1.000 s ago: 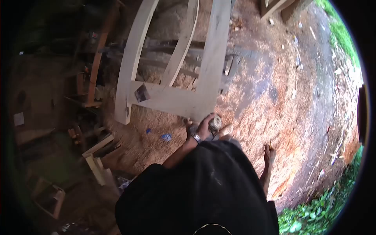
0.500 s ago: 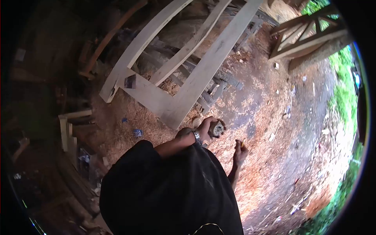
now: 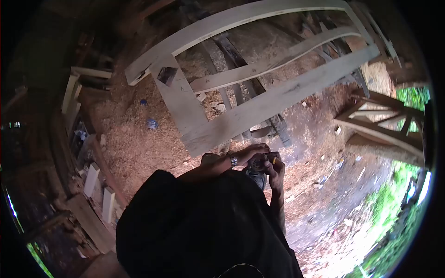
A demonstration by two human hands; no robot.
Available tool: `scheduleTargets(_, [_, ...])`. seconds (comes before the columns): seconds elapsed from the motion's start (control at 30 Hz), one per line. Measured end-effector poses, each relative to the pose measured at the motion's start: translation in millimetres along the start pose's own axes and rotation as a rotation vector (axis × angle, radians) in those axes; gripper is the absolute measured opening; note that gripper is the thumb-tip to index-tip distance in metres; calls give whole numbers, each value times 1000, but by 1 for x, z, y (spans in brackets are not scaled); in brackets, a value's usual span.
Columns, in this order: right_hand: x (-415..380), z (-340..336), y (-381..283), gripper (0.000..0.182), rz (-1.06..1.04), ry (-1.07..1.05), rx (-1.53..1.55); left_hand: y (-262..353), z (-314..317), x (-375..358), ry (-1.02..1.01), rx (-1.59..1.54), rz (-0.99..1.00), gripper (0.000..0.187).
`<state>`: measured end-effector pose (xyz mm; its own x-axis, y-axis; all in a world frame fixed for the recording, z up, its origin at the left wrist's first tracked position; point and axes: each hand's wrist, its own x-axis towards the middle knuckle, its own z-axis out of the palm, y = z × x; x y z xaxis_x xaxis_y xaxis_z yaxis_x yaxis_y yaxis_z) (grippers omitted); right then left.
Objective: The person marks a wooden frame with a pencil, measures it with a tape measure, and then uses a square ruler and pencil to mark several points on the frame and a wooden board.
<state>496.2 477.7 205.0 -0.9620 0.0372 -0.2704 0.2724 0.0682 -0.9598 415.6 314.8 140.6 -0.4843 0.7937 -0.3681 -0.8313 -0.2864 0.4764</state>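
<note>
My left hand, with a watch at the wrist, is closed around a dark, roundish, palm-sized thing that my fingers partly cover. Against it on the other side is my right hand, its fingers closed with a small yellow thing sticking out, too small to name. The two hands meet in front of my body. Just beyond them lies a large pale wooden frame with long rails, one of them curved.
Dark timbers lie under the frame. Wood shavings cover the ground, with crumpled blue scraps on it. A braced wooden structure stands at the right. Boards and offcuts lie at the left.
My right hand has come up and inward to meet my left hand at the round thing. The view has turned, so the wooden frame now lies more crosswise and shows its far end.
</note>
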Motion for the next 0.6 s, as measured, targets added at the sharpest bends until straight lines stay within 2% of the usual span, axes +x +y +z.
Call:
scheduleTargets(0.07, [43, -6, 3, 48, -125, -93, 44, 2, -15, 20, 63, 33, 165, 22])
scheduleTargets(0.1, [64, -8, -3, 47, -156, -146, 67, 1, -21, 30, 31, -44, 225, 23])
scheduleTargets(0.17, [105, -19, 0, 47, -184, -266, 7, -8, -37, 54, 195, -3, 393, 25])
scheduleTargets(0.2, [119, -18, -1, 47, -93, -286, 130, 24, -11, 50, 200, -128, 385, 26])
scheduleTargets(0.3, [169, -30, 0, 42, -253, -380, 95, 48, -3, 78, 220, 8, 459, 26])
scheduleTargets(0.33, [184, -40, -5, 35, -225, -452, 96, 55, 7, 78, 393, -81, 366, 26])
scheduleTargets(0.43, [218, -58, 0, 30, -119, -572, -33, 54, 9, 93, 592, -173, 338, 27])
scheduleTargets(0.47, [223, -58, 17, 41, -107, -576, -1, 51, 11, 99, 649, -216, 323, 27])
scheduleTargets(0.57, [242, -61, 8, 41, 0, -724, 112, 51, 18, 104, 646, 19, 476, 30])
scheduleTargets(0.6, [256, -66, 10, 41, -5, -846, -56, 39, 8, 108, 617, -44, 581, 38])
